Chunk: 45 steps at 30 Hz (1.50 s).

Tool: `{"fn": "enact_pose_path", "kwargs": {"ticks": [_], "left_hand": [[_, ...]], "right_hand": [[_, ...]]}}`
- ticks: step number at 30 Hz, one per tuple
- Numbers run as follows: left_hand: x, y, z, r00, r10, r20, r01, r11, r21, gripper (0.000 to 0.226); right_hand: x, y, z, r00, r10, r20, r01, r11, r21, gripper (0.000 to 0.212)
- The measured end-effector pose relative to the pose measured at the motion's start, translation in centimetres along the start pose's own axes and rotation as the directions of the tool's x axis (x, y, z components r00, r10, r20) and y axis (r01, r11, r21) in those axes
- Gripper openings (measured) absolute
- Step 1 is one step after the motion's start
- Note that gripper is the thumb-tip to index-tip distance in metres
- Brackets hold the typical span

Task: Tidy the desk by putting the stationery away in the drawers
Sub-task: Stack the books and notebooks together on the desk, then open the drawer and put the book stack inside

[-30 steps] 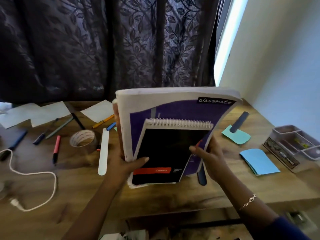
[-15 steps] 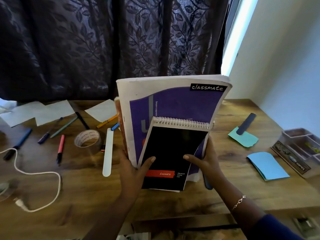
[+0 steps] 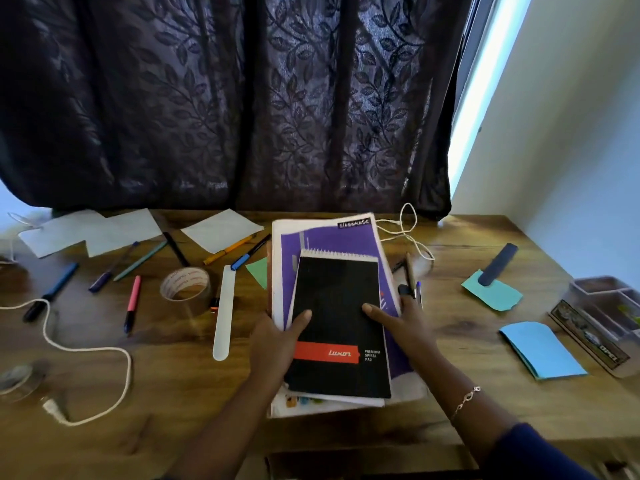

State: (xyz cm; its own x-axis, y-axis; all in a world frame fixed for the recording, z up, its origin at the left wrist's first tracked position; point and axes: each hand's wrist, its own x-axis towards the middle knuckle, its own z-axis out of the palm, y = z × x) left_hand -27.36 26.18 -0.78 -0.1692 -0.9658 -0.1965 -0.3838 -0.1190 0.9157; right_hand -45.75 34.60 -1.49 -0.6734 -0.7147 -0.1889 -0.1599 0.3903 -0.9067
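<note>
On desk [image 3: 450, 344], left hand [image 3: 273, 344], right hand [image 3: 407, 323] hold notebook stack [image 3: 336, 306].

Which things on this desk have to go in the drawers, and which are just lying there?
To put away:
notebook stack, pink pen, tape roll, white ruler, blue paper.

Just lying about:
white cable, dark curtain.
</note>
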Motion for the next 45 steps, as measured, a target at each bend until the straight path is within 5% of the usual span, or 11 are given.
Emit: {"fn": "enact_pose_path", "kwargs": {"ticks": [6,15,21,26,29,32,35,39,45], "left_hand": [[1.6,-1.5,0.6,0.996,-0.073,0.042,0.073,0.997,0.013,0.059],[2.5,-2.8,1.5,1.000,0.021,-0.002,-0.020,0.964,0.265,0.065],[1.8,-3.1,2.5,0.974,0.197,-0.110,-0.083,0.768,0.635,0.070],[1.1,-2.7,2.2,0.951,0.279,-0.136,-0.091,0.670,0.736,0.067],[0.2,-2.0,2.3,0.893,0.420,-0.163,-0.228,0.733,0.641,0.062],[-1.9,-2.0,3.3,0.702,0.683,-0.202,-0.555,0.702,0.445,0.044],[-5.5,-1.8,3.9,0.665,0.747,0.008,-0.746,0.665,-0.041,0.020],[-10.8,-3.4,4.3,0.715,0.602,0.355,-0.497,0.795,-0.347,0.021],[-15.9,-8.0,7.3,0.739,0.270,0.617,-0.094,0.949,-0.302,0.025]], "right_hand": [[1.3,1.9,1.4,0.999,0.048,0.001,-0.048,0.996,-0.073,0.064],[1.5,2.5,2.5,0.996,-0.013,-0.090,-0.008,0.975,-0.223,0.066],[1.4,2.5,2.9,0.986,-0.049,-0.160,-0.021,0.911,-0.412,0.070],[0.9,2.4,2.3,0.981,-0.080,-0.177,-0.005,0.900,-0.435,0.061],[-0.5,2.0,1.5,0.952,-0.198,-0.234,0.099,0.921,-0.377,0.048],[-2.6,2.2,0.2,0.865,-0.401,-0.302,0.314,0.901,-0.299,0.026],[-5.0,3.2,-1.8,0.796,-0.545,-0.264,0.481,0.834,-0.270,0.017],[-8.9,5.2,-4.1,0.818,-0.528,-0.228,0.541,0.841,-0.007,0.022],[-13.9,10.5,-5.7,0.935,-0.338,-0.108,0.353,0.863,0.361,0.027]]}}
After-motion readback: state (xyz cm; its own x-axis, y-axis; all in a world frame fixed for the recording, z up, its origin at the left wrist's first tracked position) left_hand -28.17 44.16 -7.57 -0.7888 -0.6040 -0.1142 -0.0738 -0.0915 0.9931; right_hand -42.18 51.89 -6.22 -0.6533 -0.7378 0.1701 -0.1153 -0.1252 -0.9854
